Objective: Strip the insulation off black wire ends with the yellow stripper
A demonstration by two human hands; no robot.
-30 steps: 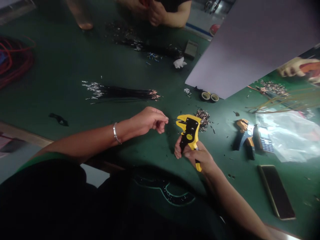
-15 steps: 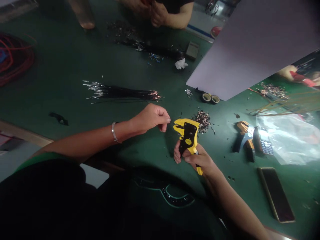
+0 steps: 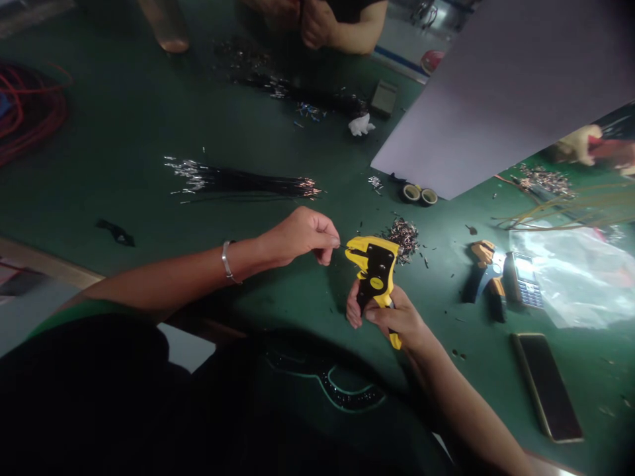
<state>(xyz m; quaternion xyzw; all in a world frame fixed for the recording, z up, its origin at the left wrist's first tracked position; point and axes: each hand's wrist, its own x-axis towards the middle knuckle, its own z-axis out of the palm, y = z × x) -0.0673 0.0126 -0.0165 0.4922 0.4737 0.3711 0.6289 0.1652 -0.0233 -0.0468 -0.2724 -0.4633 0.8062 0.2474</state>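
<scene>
My right hand [image 3: 391,317] grips the handles of a yellow and black crimping tool [image 3: 374,264], its jaws pointing left. My left hand [image 3: 300,235] is closed in a pinch just left of the jaws, holding a thin dark wire end against them; the wire is too thin to see clearly. A silver bracelet [image 3: 227,262] circles my left wrist. Behind the tool lies a small pile of metal terminals [image 3: 403,233]. A bundle of black wires [image 3: 243,182] with metal tips lies further back on the green table [image 3: 124,132].
A second orange-handled tool [image 3: 481,268] and a small keypad phone [image 3: 520,281] lie right of the crimper, a smartphone [image 3: 546,387] nearer me. Tape rolls [image 3: 419,194], a grey sheet [image 3: 496,86], a plastic bag [image 3: 575,277] and red cable [image 3: 24,119] surround. Another person's hands [image 3: 312,23] work opposite.
My left hand has moved slightly right, bringing its pinch up to the tool's jaws. The tool has shifted a little toward me and left.
</scene>
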